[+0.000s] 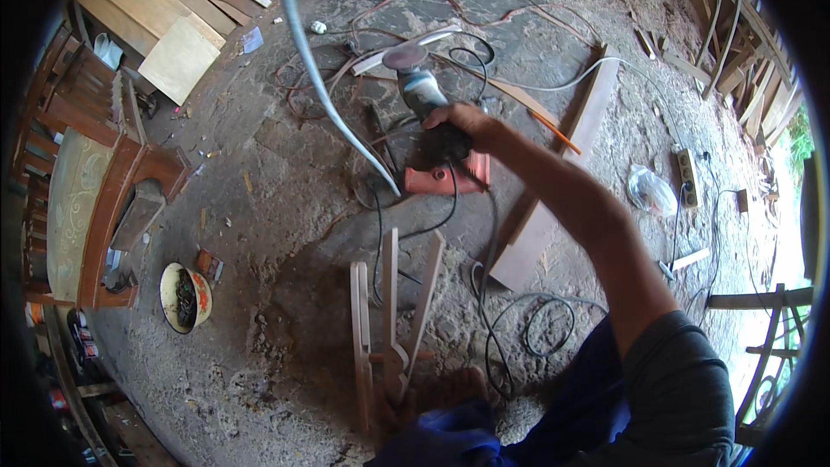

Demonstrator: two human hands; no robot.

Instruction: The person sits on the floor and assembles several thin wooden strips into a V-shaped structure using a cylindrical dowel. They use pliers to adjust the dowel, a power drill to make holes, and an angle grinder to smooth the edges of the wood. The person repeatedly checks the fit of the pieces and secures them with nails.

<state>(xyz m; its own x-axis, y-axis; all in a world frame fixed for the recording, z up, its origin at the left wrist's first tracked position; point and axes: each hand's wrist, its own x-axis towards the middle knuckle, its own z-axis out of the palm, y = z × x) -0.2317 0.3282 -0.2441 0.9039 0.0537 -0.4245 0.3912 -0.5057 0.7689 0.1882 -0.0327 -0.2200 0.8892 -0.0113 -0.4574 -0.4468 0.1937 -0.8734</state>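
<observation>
Your right hand (456, 125) is clenched around the grey angle grinder (421, 86), held over the concrete floor (285, 207) just above a red power tool (448, 176); near your knees stands a wooden frame piece (389, 320); your left hand is out of sight

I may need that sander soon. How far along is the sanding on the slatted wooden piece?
Done: cannot tell; the slatted wooden frame stands assembled on the floor, its finish too small to judge. In hand: the right hand holds a disc sander away from it, above a red power tool. The left hand looks to be steadying the frame's base, though it's blurred. Left: the disc isn't touching the frame.
</observation>
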